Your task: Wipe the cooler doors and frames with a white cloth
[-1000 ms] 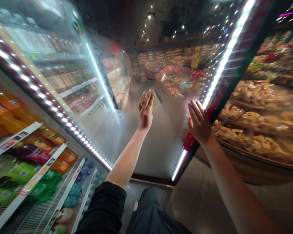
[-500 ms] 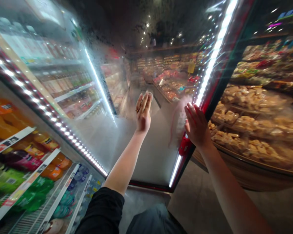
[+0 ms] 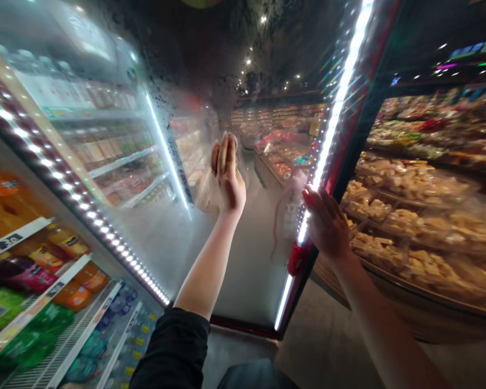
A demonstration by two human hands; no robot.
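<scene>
A fogged glass cooler door (image 3: 251,281) stands swung out in front of me. My left hand (image 3: 230,181) lies against its misted glass, fingers stretched out and held close together. A pale smear or reflection borders the fingertips; whether anything thin lies under the palm is hidden. At the door's right side, my right hand (image 3: 328,224) grips the dark frame, with its fingers over the inner edge beside the bright light strip (image 3: 338,108). Its thumb is out of sight. Just below those fingers, a red fitting (image 3: 295,260) sits on the frame.
To my left, cooler shelves (image 3: 28,229) carry bottled drinks, with a row of lights (image 3: 79,200) along the cabinet edge. On the right, a curved display counter (image 3: 389,286) holds piles of packaged food (image 3: 421,221). Grey floor (image 3: 319,329) shows below the door.
My left hand has slid upward across the glass. My right hand has stayed on the door frame, while the whole view has shifted slightly.
</scene>
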